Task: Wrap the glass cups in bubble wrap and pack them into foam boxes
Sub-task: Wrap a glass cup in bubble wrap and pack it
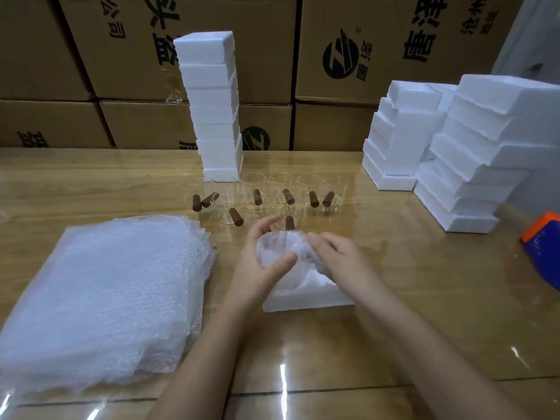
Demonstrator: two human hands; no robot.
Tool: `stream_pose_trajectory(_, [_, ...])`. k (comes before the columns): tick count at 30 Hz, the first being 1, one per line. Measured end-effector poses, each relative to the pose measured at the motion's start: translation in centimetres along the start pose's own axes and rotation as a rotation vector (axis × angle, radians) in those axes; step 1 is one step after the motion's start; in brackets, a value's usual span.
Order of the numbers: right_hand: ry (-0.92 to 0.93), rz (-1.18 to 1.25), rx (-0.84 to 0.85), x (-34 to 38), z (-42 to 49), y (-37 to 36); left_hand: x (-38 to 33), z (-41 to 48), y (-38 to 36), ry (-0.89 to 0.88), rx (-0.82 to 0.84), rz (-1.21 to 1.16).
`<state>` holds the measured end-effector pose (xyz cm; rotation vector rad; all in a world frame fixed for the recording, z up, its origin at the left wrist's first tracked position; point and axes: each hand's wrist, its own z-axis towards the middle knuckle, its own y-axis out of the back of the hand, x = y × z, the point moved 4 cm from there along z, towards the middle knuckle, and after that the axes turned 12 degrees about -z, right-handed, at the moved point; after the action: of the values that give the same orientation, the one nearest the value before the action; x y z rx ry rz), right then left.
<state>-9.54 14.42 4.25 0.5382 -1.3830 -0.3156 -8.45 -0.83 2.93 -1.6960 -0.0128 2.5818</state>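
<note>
Mid-task: one wrapped cup (285,248) held just above an open foam box (306,300).

Gripped from both sides: left hand (263,262) curled round the bundle's left with the thumb across its front, right hand (336,256) closed over its right flank. Apparently not seated in the hollow below yet. Left to do, judging by the table: several bare glass cups (274,197) with brown handles just beyond the hands, beside the bubble-wrap stack (103,298) (plenty of sheets). Behind them, a tower of foam boxes (212,101), possibly packed already, though impossible to confirm.
</note>
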Motion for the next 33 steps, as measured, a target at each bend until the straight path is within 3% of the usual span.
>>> stream_pose_trajectory(2, [-0.021,0.054,-0.055,-0.5,0.4,0.3,0.0,0.6,-0.3,0.032,0.046,-0.123])
stream_pose_trajectory(5, [-0.039,0.006,-0.159,-1.4,0.9,1.4,1.1,1.4,0.7,0.144,-0.231,-0.407])
stream_pose_trajectory(9, [-0.024,-0.143,-0.21,-2.3,1.4,1.9,3.4,0.7,1.9,0.239,-0.489,-0.276])
stream_pose_trajectory(17, [0.149,-0.414,-0.11,-1.9,0.9,0.4,6.1,0.7,1.8,0.338,-0.428,0.033])
stream_pose_trajectory(24, [0.046,-0.334,0.072,-2.8,1.8,-0.3,6.3,0.6,1.8,0.336,-0.42,0.022])
stream_pose_trajectory(29, [-0.001,-0.597,0.175,-3.1,2.2,-0.4,6.2,0.8,1.8,0.322,-0.412,0.027])
stream_pose_trajectory(33, [0.038,-0.9,0.133,-2.6,2.1,-0.6,6.1,0.8,1.8,0.308,-0.407,0.042])
